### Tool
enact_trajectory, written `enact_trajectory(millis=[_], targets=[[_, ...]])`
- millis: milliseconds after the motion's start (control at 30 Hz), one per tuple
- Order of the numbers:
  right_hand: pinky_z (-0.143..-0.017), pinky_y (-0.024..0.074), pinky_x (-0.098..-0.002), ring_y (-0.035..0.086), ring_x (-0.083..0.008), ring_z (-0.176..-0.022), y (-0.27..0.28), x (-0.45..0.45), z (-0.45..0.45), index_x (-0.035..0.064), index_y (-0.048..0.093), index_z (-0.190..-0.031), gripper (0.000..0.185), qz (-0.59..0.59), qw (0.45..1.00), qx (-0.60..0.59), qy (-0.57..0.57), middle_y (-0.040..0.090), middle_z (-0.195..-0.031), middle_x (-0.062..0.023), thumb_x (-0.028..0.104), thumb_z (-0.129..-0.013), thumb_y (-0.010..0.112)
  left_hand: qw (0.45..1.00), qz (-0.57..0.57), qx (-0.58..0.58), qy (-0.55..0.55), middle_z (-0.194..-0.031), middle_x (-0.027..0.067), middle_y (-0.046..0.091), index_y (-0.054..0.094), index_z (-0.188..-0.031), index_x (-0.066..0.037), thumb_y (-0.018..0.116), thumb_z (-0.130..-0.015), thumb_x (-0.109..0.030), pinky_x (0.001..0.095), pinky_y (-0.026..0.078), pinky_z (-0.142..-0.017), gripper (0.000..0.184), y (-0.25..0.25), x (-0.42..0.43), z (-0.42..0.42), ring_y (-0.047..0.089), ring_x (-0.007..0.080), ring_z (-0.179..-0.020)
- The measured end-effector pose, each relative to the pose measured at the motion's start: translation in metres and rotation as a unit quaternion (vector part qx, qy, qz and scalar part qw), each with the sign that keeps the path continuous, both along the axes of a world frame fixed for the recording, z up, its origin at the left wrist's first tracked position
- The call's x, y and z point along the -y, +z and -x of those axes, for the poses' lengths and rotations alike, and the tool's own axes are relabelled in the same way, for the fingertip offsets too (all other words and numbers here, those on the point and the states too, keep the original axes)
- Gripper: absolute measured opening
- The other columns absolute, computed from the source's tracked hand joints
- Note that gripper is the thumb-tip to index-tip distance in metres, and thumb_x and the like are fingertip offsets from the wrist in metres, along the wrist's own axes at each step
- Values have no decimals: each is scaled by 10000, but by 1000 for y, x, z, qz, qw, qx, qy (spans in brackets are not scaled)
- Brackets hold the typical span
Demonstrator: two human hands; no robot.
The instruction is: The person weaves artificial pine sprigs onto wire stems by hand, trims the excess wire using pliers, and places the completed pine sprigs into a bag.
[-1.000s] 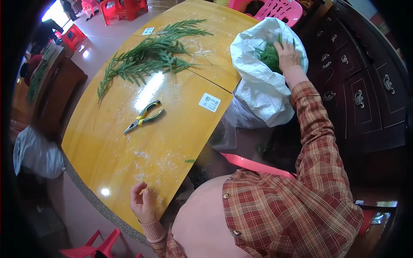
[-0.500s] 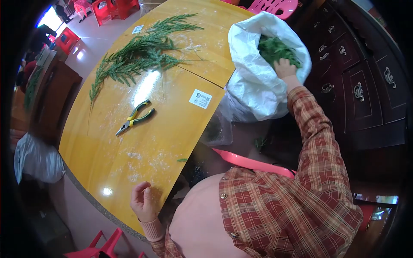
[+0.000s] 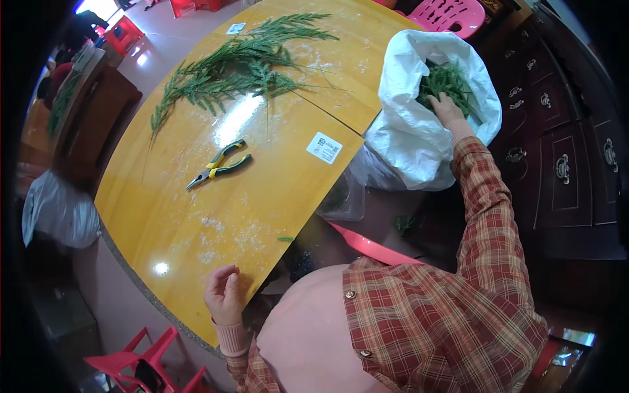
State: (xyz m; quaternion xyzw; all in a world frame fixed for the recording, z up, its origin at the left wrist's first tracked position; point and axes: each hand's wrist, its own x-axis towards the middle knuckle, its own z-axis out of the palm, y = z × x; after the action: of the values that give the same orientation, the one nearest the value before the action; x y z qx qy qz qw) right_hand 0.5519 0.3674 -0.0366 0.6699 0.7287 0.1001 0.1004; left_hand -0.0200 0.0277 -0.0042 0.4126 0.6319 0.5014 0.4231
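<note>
A white sack point(image 3: 409, 141) stands open at the table's right side, with green sprigs point(image 3: 452, 85) inside. My right hand point(image 3: 447, 110) reaches into its mouth, fingers bent against the sprigs; their tips are partly hidden among the green. Over the near edge of the yellow table point(image 3: 164, 242) rests my left hand point(image 3: 224, 295), its fingers curled and nothing visible in them. Pliers point(image 3: 219, 165) with green and yellow handles lie on the tabletop, jaws pointing to the lower left. Beyond them spreads a pile of long green branches point(image 3: 229, 69).
Dark drawers point(image 3: 563, 167) line the right side. A pink chair point(image 3: 449, 16) is behind the sack, and a red stool point(image 3: 141, 360) stands at lower left. A white bag point(image 3: 62, 213) sits left of the table. A person point(image 3: 82, 29) is partly visible at far upper left.
My right hand has shifted within the sack's mouth, from over the sprigs to their near side. My left hand has stayed by the table edge. The camera view has shifted slightly.
</note>
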Motion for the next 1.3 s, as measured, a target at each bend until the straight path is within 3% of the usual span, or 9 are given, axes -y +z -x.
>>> enact_trajectory(millis=[300,400,500,600,700,1033,1167,1267,1300], targets=[[-951,421,-533,433,-392,-1208,-2,-27,16,156,461,-1260,355,118,983,43,-134,388,-1309,-172,301,-946,379,1000,-10,-20,-9,-945,57,628,607,-1001,14,593,-891,-48,249,458,-815,127,-4,12,1,588,126,-893],[-953,452,-465,412,-319,-1259,53,-12,58,182,470,-1285,390,123,977,136,-111,404,-1315,-123,147,-898,498,1000,6,-6,21,-938,55,626,608,-1000,15,598,-890,-51,248,459,-812,128,-2,24,7,587,126,-885],[-961,449,-463,393,-323,-1275,97,-3,79,224,421,-1338,547,82,979,152,-112,370,-1356,-121,188,-830,622,999,14,15,34,-932,55,626,610,-1002,14,603,-891,-56,246,461,-808,132,-11,33,17,589,126,-878],[-963,437,-488,414,-317,-1270,110,-7,85,232,381,-1365,626,75,984,111,-117,412,-1357,-140,269,-809,666,999,22,20,41,-937,58,627,610,-1007,15,607,-890,-60,245,464,-800,140,-11,34,16,592,127,-875],[-955,437,-457,515,-325,-1177,84,-35,53,232,358,-1368,667,4,977,-146,-154,533,-1244,-182,305,-792,687,999,-1,18,34,-937,57,628,610,-1007,16,609,-887,-58,243,468,-795,141,-9,29,9,595,128,-871],[-897,486,-431,581,-306,-1093,128,-4,86,147,535,-1195,316,-25,984,125,-126,573,-1168,-112,254,-899,545,999,-8,-6,35,-938,53,627,616,-1004,11,612,-884,-57,239,475,-778,138,-4,32,14,600,121,-862],[-706,531,-417,639,-306,-880,163,-3,129,109,580,-1024,170,-207,969,74,113,611,-998,-95,148,-873,512,999,1,0,35,-945,54,627,614,-1011,14,610,-885,-54,239,474,-779,143,0,31,13,600,122,-864],[-634,533,-370,638,-286,-802,174,2,210,109,587,-982,190,-279,896,-36,343,608,-907,-76,79,-807,521,999,-7,-4,38,-933,58,629,617,-1008,12,608,-881,-51,241,474,-774,142,1,27,8,599,122,-857],[-688,536,-364,645,-280,-821,170,-1,236,117,628,-1009,229,-240,891,-54,382,635,-1025,-78,57,-796,570,999,-14,-7,41,-926,60,631,619,-1006,11,607,-879,-50,242,474,-772,141,2,25,5,598,121,-854]])
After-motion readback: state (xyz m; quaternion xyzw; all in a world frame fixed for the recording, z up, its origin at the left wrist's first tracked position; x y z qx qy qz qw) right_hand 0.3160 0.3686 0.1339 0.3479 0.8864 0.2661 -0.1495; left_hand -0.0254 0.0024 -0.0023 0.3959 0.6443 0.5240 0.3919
